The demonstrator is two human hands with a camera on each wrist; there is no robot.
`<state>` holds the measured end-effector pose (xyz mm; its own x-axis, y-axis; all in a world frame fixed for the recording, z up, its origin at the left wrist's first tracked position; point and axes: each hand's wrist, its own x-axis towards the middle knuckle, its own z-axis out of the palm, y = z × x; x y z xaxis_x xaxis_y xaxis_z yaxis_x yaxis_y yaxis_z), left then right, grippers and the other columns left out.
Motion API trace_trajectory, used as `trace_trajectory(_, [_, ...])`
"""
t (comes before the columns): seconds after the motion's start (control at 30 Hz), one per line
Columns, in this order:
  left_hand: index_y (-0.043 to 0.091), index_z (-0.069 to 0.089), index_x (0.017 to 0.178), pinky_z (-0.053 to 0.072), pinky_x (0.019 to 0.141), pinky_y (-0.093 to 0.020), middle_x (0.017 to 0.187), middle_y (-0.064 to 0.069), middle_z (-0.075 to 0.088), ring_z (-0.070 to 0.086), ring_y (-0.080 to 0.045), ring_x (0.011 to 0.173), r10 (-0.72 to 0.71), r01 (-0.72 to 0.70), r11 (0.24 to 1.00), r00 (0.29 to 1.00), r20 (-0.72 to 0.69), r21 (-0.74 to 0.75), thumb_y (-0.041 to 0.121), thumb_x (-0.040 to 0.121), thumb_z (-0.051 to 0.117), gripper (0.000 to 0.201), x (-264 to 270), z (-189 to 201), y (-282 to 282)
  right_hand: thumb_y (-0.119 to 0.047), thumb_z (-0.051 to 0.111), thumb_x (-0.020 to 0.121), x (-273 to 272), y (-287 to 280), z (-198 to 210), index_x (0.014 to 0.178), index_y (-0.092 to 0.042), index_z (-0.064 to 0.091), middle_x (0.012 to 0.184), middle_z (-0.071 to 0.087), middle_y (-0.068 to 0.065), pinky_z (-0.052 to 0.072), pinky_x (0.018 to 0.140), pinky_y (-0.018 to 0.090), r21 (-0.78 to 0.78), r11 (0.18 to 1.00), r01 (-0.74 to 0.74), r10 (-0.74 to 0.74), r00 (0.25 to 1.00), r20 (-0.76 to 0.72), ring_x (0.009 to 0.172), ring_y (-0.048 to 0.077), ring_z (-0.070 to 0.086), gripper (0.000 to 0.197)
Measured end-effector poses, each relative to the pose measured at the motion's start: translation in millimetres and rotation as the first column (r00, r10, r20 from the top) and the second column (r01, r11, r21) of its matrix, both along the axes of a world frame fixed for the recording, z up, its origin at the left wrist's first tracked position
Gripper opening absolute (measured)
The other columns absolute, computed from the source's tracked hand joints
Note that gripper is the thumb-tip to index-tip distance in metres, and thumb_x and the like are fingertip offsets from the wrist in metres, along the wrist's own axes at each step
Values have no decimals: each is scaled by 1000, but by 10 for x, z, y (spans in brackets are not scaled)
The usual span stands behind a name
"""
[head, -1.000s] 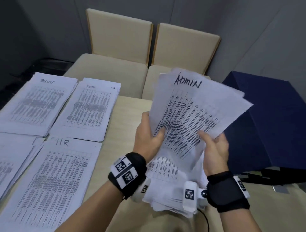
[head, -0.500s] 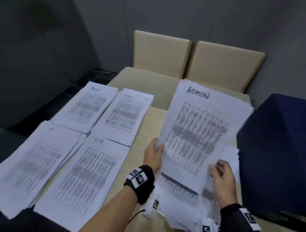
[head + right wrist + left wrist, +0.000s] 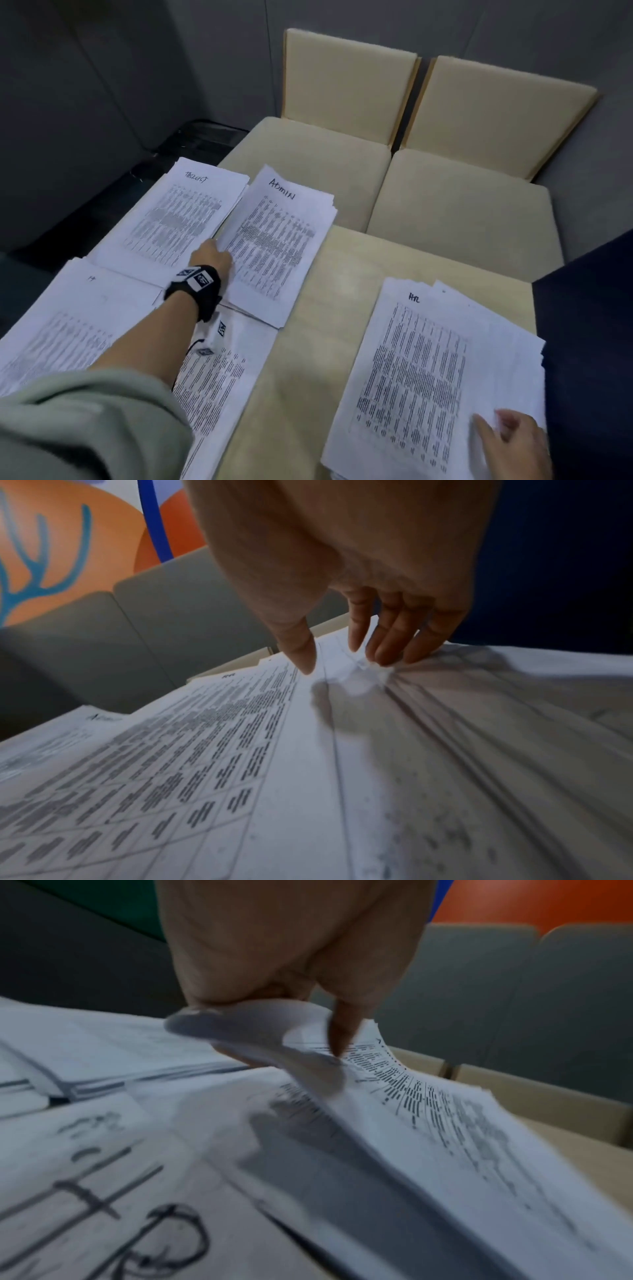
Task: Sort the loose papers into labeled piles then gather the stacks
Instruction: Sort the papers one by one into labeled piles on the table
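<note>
Paper piles cover the left half of the table [image 3: 359, 260]. The left hand [image 3: 214, 255] reaches to the ADMIN pile [image 3: 277, 240] at the far edge and pinches the near left corner of its top sheet [image 3: 260, 1042], curling it up between thumb and fingers. Just left of it lies another labelled pile [image 3: 171, 219], its heading too scrawled to read, and an HR pile [image 3: 85, 1191] sits nearer. The right hand [image 3: 510, 445], fingers straight and relaxed, rests on the loose stack [image 3: 428, 377] headed HR at the near right, beside a dark blue partition [image 3: 589, 342]. Two beige chairs [image 3: 394, 144] stand beyond
</note>
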<state>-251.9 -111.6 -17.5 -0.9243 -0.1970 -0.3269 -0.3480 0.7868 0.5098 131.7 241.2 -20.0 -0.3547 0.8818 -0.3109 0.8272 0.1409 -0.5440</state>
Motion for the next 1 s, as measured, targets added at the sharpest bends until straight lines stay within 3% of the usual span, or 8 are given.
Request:
trace_trajectory(0.07, [7, 47, 110, 44, 54, -30, 90, -11, 57, 55, -24, 69, -4, 6, 999, 998, 65, -35, 27, 87, 63, 34, -67, -106, -14, -18, 85, 72, -43, -2, 15, 95, -5, 59, 103, 59, 19, 43, 84, 39, 13, 1000, -10, 10, 1000, 11, 84, 25, 50, 37])
trace_trajectory(0.2, [-2, 36, 137, 53, 84, -44, 129, -23, 52, 57, -40, 112, 46, -39, 995, 996, 78, -86, 31, 81, 76, 77, -122, -276, 54, -22, 90, 67, -115, 8, -51, 97, -5, 60, 106, 56, 19, 44, 93, 44, 27, 1000, -1, 0, 998, 63, 89, 32, 54, 45])
trace_trajectory(0.3, [-4, 35, 137, 51, 90, -46, 136, -24, 43, 52, -40, 118, 87, -85, 993, 996, 28, -77, 33, 80, 77, 80, -131, -322, 92, -23, 91, 66, -120, 2, -118, 96, -5, 61, 104, 60, 20, 46, 96, 47, 33, 999, 3, -6, 997, 72, 92, 36, 58, 45])
trace_trajectory(0.43, [-3, 37, 131, 44, 93, -52, 130, -21, 42, 47, -37, 115, 71, -93, 967, 993, -98, -237, 46, 75, 78, 84, -11, -243, 119, -27, 90, 68, -52, 28, -198, 98, -9, 62, 103, 58, 14, 46, 98, 46, 34, 999, 2, -3, 999, 44, 92, 33, 58, 45])
trace_trajectory(0.57, [-2, 40, 134, 37, 100, -54, 134, -21, 41, 42, -38, 122, 97, -146, 968, 969, -229, -206, 43, 86, 68, 71, 525, -158, 114, -44, 85, 70, -18, 72, -207, 102, -13, 60, 106, 55, 10, 43, 103, 46, -3, 1000, -9, 9, 999, 53, 106, 32, 55, 52])
trace_trajectory(0.67, [-4, 32, 142, 34, 106, -55, 146, -24, 34, 34, -39, 134, 101, -116, 978, 991, -89, -175, 43, 95, 53, 70, 1226, -234, 168, -52, 84, 67, 29, 103, -286, 105, -16, 58, 107, 52, 8, 43, 104, 47, -4, 999, -39, 39, 996, 76, 112, 33, 53, 58])
trace_trajectory(0.77, [-4, 10, 152, 19, 117, -57, 161, -21, 7, 6, -34, 149, 23, -9, 991, 995, 101, -134, 58, 97, 36, 86, 1760, -390, 243, -50, 82, 70, 79, 132, -354, 105, -14, 59, 113, 57, 14, 43, 103, 48, -10, 998, -61, 62, 994, 95, 115, 34, 52, 56])
trace_trajectory(1.0, [-6, 1, 153, 7, 118, -60, 162, -20, -8, -8, -33, 150, 58, -47, 996, 988, 141, -76, 64, 94, 35, 97, 1648, -419, 392, -46, 80, 73, 51, 159, -309, 92, -15, 55, 104, 61, 10, 51, 90, 42, -13, 998, -65, 66, 993, 94, 99, 34, 59, 44])
